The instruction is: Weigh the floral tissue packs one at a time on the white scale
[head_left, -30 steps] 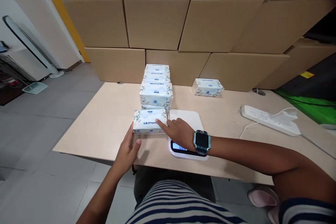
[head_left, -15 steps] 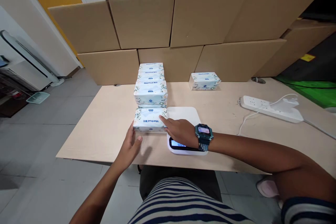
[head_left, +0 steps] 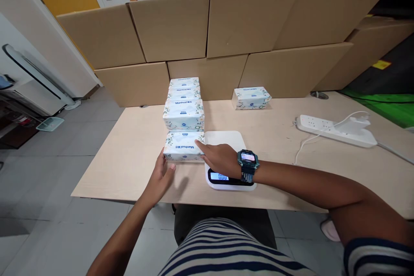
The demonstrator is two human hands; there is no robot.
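A soft pack of tissues, white with a leaf print and its lettering upside down, lies at the near end of a row of like packs. My left hand grips its left end, fingers along the side and thumb at the front. At the right end, my right hand holds it with the index finger stretched over the top; the other fingers are partly hidden. Under my right hand is a white kitchen scale, its lit display seeming to read 0.00. A watch is on my right wrist.
Another tissue pack stands alone at the back, near the cardboard boxes that wall off the table's far side. A white power strip with a plug and cable lies on the right. The table's front edge runs close to my body.
The held tissue pack has moved very slightly toward the row, narrowing the gap behind it. Both hands keep their hold. More of the scale's display shows now, and the view has shifted a little.
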